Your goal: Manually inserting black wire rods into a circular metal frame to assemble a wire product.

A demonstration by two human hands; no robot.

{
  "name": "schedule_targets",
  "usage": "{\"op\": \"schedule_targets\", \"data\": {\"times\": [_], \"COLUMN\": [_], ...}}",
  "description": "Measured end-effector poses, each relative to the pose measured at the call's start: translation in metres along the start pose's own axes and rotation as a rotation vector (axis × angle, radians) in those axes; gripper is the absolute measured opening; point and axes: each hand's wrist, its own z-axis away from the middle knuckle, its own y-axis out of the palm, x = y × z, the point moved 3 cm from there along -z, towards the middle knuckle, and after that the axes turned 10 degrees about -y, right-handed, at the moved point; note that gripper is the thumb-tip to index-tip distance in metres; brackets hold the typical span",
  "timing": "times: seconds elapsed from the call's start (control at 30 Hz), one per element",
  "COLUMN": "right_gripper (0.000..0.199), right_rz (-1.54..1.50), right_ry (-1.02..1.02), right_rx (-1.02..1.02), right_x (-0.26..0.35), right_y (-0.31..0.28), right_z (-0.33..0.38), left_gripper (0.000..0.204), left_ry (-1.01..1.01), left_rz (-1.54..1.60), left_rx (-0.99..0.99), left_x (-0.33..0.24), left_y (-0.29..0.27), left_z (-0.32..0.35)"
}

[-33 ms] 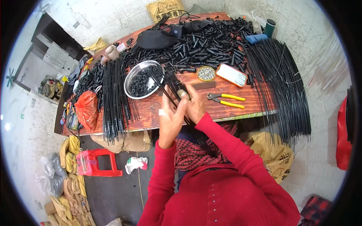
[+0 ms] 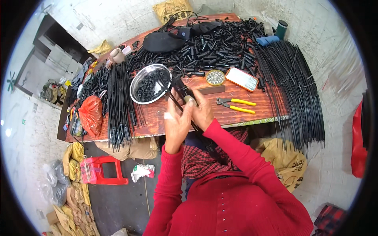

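Thin black rods (image 2: 172,95) run slantwise between the fingers of my left hand (image 2: 177,124), which is closed around them. A white patch sits on the back of that hand. Close beside it, my right hand (image 2: 202,112) is closed on a black tubular piece (image 2: 182,88) whose far end points toward the heap. A pale covering shows on a thumb where the two hands meet. The rods' near ends drop below the hands toward my lap. A steel bowl (image 2: 132,90) of small black rings (image 2: 149,87) stands just beyond my left hand.
Black tubular parts (image 2: 220,47) are heaped across the back of the wooden table (image 2: 157,125). Long black rods lie at right (image 2: 301,90) and left (image 2: 118,98). Yellow-handled pliers (image 2: 242,107), a round tin (image 2: 215,77) and an orange-rimmed tray (image 2: 241,78) lie right of my hands.
My hands have shifted very slightly, and the black tubular piece has come a little nearer to me. Both hands keep their hold.
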Motion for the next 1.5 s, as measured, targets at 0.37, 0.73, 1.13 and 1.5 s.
{"op": "schedule_targets", "data": {"times": [0.37,0.73,1.13,1.5], "right_gripper": [0.05,0.054,0.043,0.024], "right_rz": [0.168,0.173,0.225,0.075], "right_ry": [-0.048,-0.08,-0.1,0.056], "right_rx": [-0.026,-0.065,0.023,0.035], "right_x": [0.011,0.03,0.049,0.039], "right_y": [0.01,0.003,-0.018,-0.024], "right_z": [0.012,0.021,0.019,0.023], "left_gripper": [0.02,0.018,0.018,0.021], "left_ry": [-0.067,-0.26,-0.244,-0.247], "left_rz": [-0.226,0.005,0.072,0.007], "left_rx": [0.043,0.037,0.056,0.065], "left_x": [-0.018,-0.018,-0.012,-0.016], "left_y": [-0.033,-0.029,-0.027,-0.029], "left_z": [-0.028,-0.034,-0.031,-0.03]}}
